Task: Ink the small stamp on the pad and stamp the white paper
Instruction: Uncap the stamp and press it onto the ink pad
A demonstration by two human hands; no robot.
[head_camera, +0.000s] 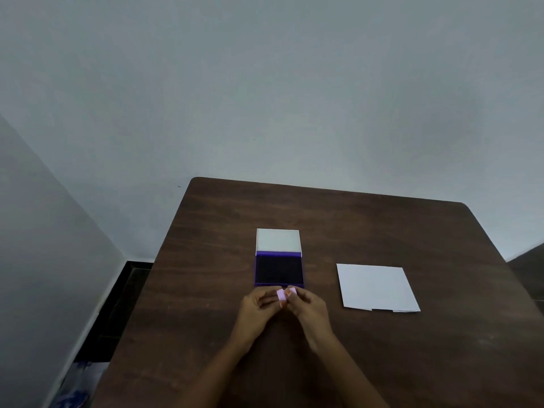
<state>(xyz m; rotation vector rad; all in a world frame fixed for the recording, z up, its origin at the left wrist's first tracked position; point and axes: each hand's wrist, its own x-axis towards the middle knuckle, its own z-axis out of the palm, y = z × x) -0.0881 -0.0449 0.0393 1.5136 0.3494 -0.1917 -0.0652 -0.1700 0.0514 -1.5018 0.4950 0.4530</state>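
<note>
A small pink stamp [282, 294] sits between the fingertips of both hands, just in front of the ink pad. My left hand [259, 310] pinches its left part and my right hand [309, 312] pinches a second pink piece beside it. The ink pad [279, 270] is a purple case with a dark inked surface. Its white lid [278, 240] stands open at the back. The white paper [376, 287] lies flat on the table to the right of the pad, apart from both hands.
The dark brown wooden table [353, 225] has rounded far corners and stands against a pale wall. Left of the table the floor drops away, with a bluish bag [79, 384] on it near the lower left.
</note>
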